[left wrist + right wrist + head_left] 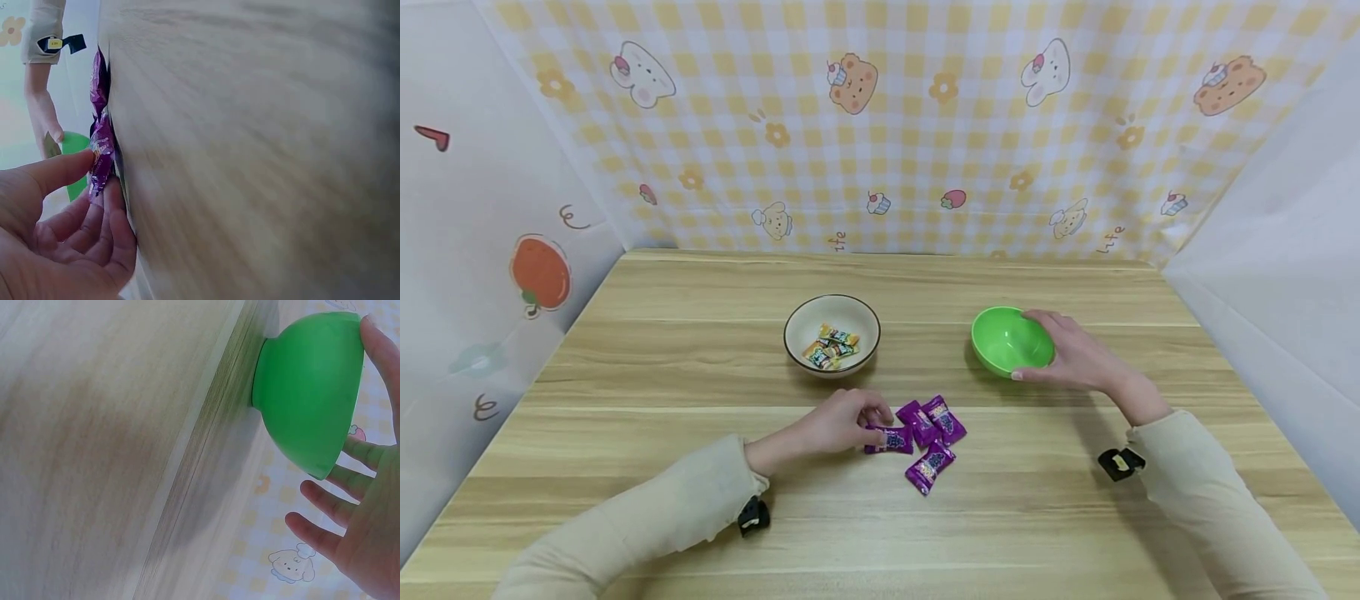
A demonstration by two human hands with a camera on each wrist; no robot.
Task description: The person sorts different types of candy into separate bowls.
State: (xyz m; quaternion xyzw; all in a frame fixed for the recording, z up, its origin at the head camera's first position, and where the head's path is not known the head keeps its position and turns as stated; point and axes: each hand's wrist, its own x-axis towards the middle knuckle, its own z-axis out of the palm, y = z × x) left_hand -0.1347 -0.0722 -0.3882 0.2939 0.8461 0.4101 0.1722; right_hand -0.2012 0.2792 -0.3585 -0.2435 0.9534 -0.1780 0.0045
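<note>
My left hand (837, 422) pinches one end of a purple candy packet (896, 441), low over the table. In the left wrist view the thumb lies against the shiny wrapper (102, 153), with the other fingers curled on its far side. Several more purple packets (931, 467) lie just right of it. At the right, a green bowl (1009, 340) stands upright, its inside bare. My right hand (1078, 357) holds it by the rim, thumb at the near side and fingers at the far side; the right wrist view shows two fingers spread away from the bowl (306, 394).
A cream bowl with a dark rim (795, 337) stands behind my left hand and contains several yellow-and-green wrapped candies (833, 347). The wooden table (685, 333) ends at a checked curtain (895, 150) at the back, with white printed sheets on both sides.
</note>
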